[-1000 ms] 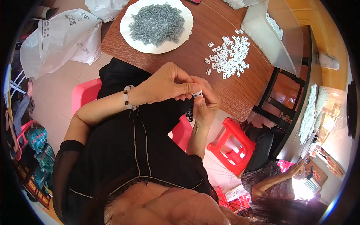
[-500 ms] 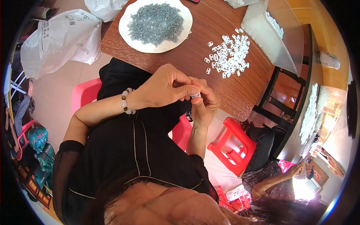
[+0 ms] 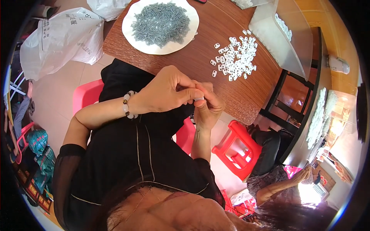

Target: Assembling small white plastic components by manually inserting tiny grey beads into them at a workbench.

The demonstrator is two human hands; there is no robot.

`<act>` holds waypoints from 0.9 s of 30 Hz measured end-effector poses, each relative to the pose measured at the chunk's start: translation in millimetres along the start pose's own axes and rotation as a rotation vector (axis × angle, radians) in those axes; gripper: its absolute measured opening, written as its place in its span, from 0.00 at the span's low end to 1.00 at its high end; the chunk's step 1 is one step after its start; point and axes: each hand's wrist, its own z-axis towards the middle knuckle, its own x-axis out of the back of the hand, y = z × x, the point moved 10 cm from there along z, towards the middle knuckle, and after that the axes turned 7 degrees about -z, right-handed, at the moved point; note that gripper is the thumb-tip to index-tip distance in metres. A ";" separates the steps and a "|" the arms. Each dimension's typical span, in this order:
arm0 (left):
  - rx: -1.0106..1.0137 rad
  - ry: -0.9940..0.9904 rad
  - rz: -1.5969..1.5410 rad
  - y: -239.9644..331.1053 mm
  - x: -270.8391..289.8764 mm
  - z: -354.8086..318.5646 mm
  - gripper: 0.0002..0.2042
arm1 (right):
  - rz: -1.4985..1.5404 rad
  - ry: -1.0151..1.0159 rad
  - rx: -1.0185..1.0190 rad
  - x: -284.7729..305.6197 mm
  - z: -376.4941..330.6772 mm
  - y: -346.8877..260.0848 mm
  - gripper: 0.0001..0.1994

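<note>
My left hand (image 3: 165, 90), with a beaded bracelet on its wrist, meets my right hand (image 3: 209, 104) at the near edge of the table. A small white plastic piece (image 3: 199, 99) is pinched between the thumbs and fingers of both hands. Most of it is covered by my fingertips. Similar white pieces with dark holes (image 3: 236, 57) lie loose in a pile beyond my right hand. Farther left stands a white wavy-rimmed plate (image 3: 128, 35) heaped with small thin grey parts (image 3: 161, 25), too fine to tell whether they are screws or springs.
Under the pile is a brown wooden table (image 3: 216, 29). A pale tray (image 3: 269, 40) with white pieces stands at its far right. White sacks (image 3: 63, 38) rest on the floor at left. A red stool (image 3: 237, 150) and another person's arm (image 3: 279, 190) are at the right.
My fingers have shifted slightly around the white piece, which is now more covered. Both hands stay together in nearly the same place. The loose pile and plate look unchanged.
</note>
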 end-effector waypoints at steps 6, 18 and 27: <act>-0.054 -0.003 0.134 -0.5 2.8 3.3 0.11 | 0.054 0.011 -0.021 1.8 1.3 12.5 0.18; 0.098 0.076 -0.298 -40.5 9.0 26.7 0.16 | 0.241 -0.021 -0.109 6.8 19.6 24.1 0.23; 0.074 0.075 -0.248 -33.9 10.5 23.0 0.17 | 0.240 -0.041 -0.175 2.5 16.8 27.6 0.23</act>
